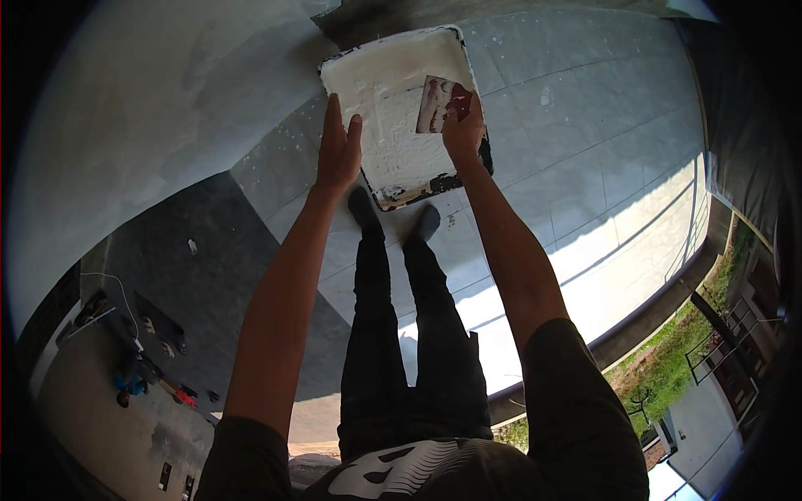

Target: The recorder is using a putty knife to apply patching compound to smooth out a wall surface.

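A rectangular tray (401, 154), coated in white material and chipped dark along its rim, is in front of me above my feet. My right hand (464, 129) grips a flat scraper blade (433, 104), smeared white over a reddish-brown surface, over the tray's right side. My left hand (338, 150) is at the tray's left edge with fingers stretched out and thumb apart; whether it touches the rim I cannot tell.
Pale tiled floor (568, 125) meets a grey plastered wall (142, 92) on the left. A dark floor area (209, 250) with a white cable (125, 292) and people (131, 388) is lower left. A sunlit edge borders grass (643, 376) at right.
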`<state>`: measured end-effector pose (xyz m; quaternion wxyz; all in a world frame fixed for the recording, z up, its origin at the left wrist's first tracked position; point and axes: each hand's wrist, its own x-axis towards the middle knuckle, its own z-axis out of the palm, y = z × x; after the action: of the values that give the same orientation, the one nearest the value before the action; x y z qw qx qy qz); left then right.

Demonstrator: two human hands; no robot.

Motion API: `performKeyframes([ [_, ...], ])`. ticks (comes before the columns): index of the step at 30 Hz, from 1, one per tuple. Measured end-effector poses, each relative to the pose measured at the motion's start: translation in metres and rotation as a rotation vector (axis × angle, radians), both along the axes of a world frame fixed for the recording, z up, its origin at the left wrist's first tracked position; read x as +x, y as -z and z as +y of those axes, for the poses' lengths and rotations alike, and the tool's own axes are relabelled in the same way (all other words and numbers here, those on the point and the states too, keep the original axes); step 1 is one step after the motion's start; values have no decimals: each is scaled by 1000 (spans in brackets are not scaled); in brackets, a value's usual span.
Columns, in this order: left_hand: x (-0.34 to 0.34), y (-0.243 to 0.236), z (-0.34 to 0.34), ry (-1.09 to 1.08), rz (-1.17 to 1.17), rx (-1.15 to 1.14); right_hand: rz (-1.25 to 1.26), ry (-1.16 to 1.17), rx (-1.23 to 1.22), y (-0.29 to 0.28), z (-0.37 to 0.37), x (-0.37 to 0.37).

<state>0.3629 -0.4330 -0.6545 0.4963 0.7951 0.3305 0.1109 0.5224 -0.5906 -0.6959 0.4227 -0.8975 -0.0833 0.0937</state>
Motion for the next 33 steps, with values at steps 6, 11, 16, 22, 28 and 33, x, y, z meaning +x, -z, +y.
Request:
performKeyframes([
  [6,-6,22,6,-21,36,-19,4,77,44,1,5,0],
  [11,-5,26,5,-19,18,-19,8,136,30,10,5,2],
  [16,-2,26,0,-35,-7,-36,-175,53,-35,23,1,5],
  [22,-11,24,3,-56,-67,-99,-20,-42,81,1,20,-19],
  [28,-10,23,1,-59,-82,-72,51,-96,120,14,28,-36],
  [33,-12,23,2,-57,-132,-46,78,-98,199,25,33,-48],
])
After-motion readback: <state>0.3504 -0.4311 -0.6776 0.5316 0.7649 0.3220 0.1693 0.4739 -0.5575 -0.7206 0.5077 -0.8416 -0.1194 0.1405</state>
